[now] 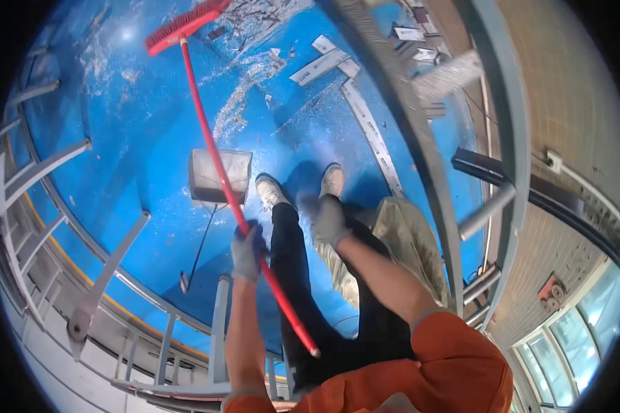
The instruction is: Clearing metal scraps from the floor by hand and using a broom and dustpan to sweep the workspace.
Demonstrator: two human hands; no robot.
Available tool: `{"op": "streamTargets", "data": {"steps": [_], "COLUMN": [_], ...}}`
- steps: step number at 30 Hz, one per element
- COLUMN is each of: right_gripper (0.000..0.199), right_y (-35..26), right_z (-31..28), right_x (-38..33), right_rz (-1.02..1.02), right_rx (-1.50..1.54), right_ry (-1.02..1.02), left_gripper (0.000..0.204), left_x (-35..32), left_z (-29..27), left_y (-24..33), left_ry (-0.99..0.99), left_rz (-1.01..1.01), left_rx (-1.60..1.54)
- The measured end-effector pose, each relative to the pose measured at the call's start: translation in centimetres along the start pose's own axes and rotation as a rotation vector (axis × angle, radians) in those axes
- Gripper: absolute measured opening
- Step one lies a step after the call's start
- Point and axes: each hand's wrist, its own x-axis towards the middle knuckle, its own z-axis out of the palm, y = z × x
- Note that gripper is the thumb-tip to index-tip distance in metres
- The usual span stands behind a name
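On blue floor | left hand (246, 253), gloved, closed round red broom handle (235, 206) mid-shaft | right hand (328, 220), gloved, loosely open, nothing held | bristle head (184, 25) far ahead | dustpan (219, 177) beside shoes (302, 187)

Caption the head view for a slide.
Gloved left hand grips a red push broom on a dusty blue floor beside a dustpan; right hand free.

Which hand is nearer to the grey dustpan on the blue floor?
Left. The left hand grips the red broom handle just below the dustpan. The right hand hangs free farther right, beyond the left shoe.
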Motion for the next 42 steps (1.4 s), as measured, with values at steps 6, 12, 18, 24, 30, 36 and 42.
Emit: {"op": "streamTargets", "data": {"steps": [6,12,18,24,30,36,42], "right_gripper": [0.088,0.098,0.064,0.037,0.038,0.049,0.041], "right_y": [23.1,26.5,23.5,4.6,-18.7,-36.6,-66.9], "right_z": [-8.8,-9.1,-5.2,-6.2,-10.9,-23.1,-38.6], "right_x": [28.1,36.4,33.3,25.1,13.6,5.2,-14.3], "right_rz": [0.452,0.429,0.435,-0.064,-0.467,-0.951,-1.033], "right_rx": [-0.489,-0.477,-0.713,-0.542,-0.485,-0.556,0.070], "right_ry": [0.506,0.385,0.228,0.352,0.269,0.652,0.167], "left_gripper": [0.029,0.032,0.034,0.034,0.032,0.021,0.023], "left_x": [-0.9,1.0,2.0,-1.2,-11.1,-19.1,-24.9], "left_z": [2.8,1.1,3.0,1.3,-1.3,-5.4,-6.6], "left_y": [6.2,5.7,6.9,7.7,7.4,5.8,10.8], "left_ry": [0.081,0.134,0.075,0.045,-0.137,-0.285,-0.235], "left_rz": [-0.086,-0.131,-0.139,-0.049,-0.104,-0.127,0.041], "left_rx": [0.031,-0.053,-0.157,-0.198,-0.141,-0.154,-0.161]}}
